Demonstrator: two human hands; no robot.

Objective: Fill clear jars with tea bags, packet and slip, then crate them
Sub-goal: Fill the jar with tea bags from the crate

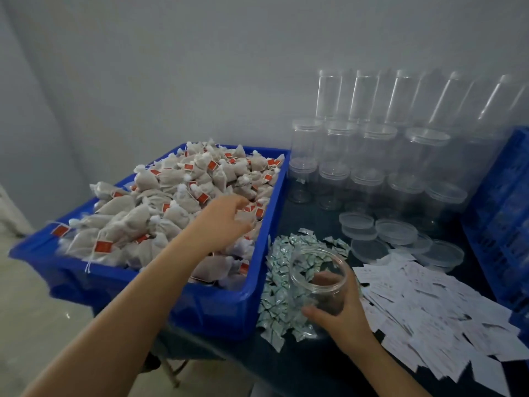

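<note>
Progress: the task is looking barely begun; the open jar [319, 282] in hand is showing nothing inside, so tea bags, packet and slip are all still to go in.
Stock waiting: rows of capped clear jars [372, 156] are standing at the back of the desk [323, 207], with loose lids [395, 230] lying in front of them.
Crating: the blue crate [503, 213] at the right edge is showing no filled jar that I can make out.
Left grip: the left hand [226, 222] is reaching into the blue tub [217, 310], fingers curling down onto a tea bag [243, 217]; whether it is pinching it yet I cannot tell.
Right grip: the right hand [337, 308] is wrapping round the jar's lower wall, thumb in front and fingers behind, holding it tilted above the packets [282, 282].
Slips: the white slips [429, 305] are lying just right of that hand.
</note>
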